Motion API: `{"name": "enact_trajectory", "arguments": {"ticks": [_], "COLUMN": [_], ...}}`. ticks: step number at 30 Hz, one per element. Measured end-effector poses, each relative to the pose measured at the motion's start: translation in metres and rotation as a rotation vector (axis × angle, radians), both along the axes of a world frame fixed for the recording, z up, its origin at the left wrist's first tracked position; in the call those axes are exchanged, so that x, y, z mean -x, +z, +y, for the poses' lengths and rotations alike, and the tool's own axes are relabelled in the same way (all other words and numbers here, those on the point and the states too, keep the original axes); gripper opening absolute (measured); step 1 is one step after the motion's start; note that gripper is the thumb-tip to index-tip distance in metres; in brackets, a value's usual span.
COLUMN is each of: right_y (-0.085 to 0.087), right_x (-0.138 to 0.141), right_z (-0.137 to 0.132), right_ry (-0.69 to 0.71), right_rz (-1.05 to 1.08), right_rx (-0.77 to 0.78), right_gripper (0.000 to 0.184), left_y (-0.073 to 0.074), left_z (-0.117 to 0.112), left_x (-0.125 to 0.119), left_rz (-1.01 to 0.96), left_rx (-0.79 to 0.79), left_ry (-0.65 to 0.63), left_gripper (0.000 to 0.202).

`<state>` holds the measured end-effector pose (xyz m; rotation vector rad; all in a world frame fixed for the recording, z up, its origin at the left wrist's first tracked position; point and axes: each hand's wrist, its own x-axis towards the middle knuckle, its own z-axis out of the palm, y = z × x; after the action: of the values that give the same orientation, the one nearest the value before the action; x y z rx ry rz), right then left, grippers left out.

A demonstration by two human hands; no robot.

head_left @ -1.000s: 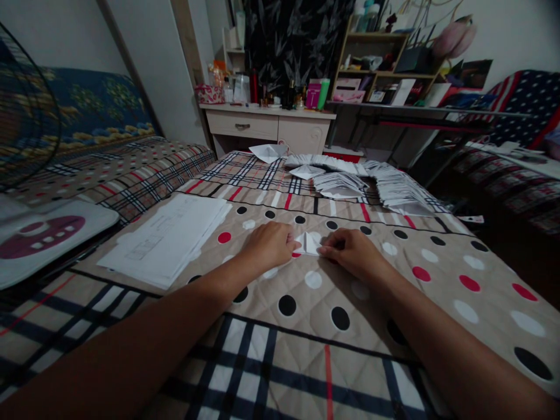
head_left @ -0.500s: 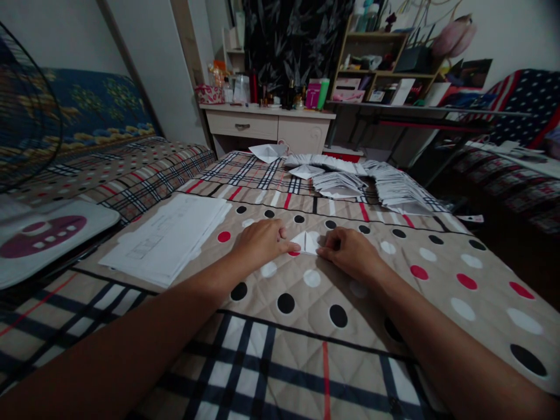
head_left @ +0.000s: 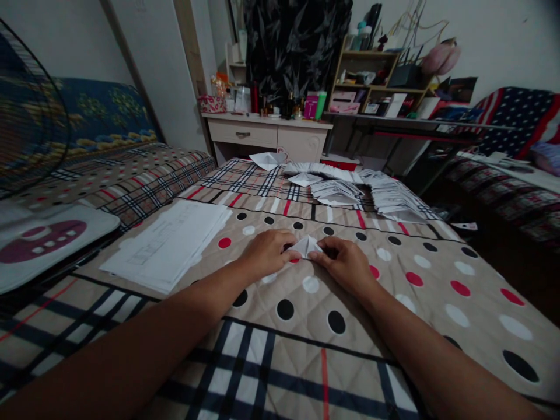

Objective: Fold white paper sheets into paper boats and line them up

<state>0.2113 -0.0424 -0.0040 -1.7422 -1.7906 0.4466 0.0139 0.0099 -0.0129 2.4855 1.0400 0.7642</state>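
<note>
A small piece of folded white paper (head_left: 307,246) is held between my two hands, low over the dotted bed cover (head_left: 266,303). My left hand (head_left: 270,252) pinches its left corner with thumb and fingers. On the other side, my right hand (head_left: 344,260) grips the right corner, its thumb lying on the paper's front edge. The paper has creases that meet near its middle and stands slightly raised there. Both hands' curled fingers are partly hidden behind the thumbs.
Left of my hands lies a stack of printed sheets (head_left: 168,242). Further back are folded paper pieces in rows (head_left: 391,195), a smaller pile (head_left: 336,191) and two separate folded papers (head_left: 268,160). A fan (head_left: 32,111) stands at the left, a dresser (head_left: 258,135) behind.
My right thumb has moved left onto the paper, and the hands are closer together. The paper's middle now stands up more. The view has tilted slightly upward.
</note>
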Motion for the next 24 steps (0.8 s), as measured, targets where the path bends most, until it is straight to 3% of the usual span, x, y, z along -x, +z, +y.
{"name": "enact_trajectory", "arguments": {"ticks": [5, 9, 13, 19, 24], "right_y": [-0.005, -0.002, 0.001, 0.002, 0.000], "right_x": [0.006, 0.014, 0.016, 0.020, 0.028], "right_z": [0.001, -0.005, -0.009, -0.013, -0.014], "right_ry": [0.153, 0.199, 0.259, 0.398, 0.376], "right_rz": [0.390, 0.382, 0.349, 0.396, 0.492], "right_rx": [-0.023, -0.035, -0.025, -0.026, -0.020], "right_gripper": [0.025, 0.024, 0.019, 0.016, 0.012], "left_y": [0.004, 0.008, 0.012, 0.016, 0.014], "left_z": [-0.008, -0.013, -0.016, -0.021, -0.021], "left_x": [-0.008, -0.012, -0.012, -0.010, -0.009], "left_rz": [-0.213, -0.248, -0.195, -0.100, -0.109], "left_rx": [0.066, 0.125, 0.083, 0.028, -0.032], "left_ry": [0.019, 0.077, 0.156, 0.142, 0.153], "left_gripper": [0.027, 0.027, 0.029, 0.034, 0.045]}}
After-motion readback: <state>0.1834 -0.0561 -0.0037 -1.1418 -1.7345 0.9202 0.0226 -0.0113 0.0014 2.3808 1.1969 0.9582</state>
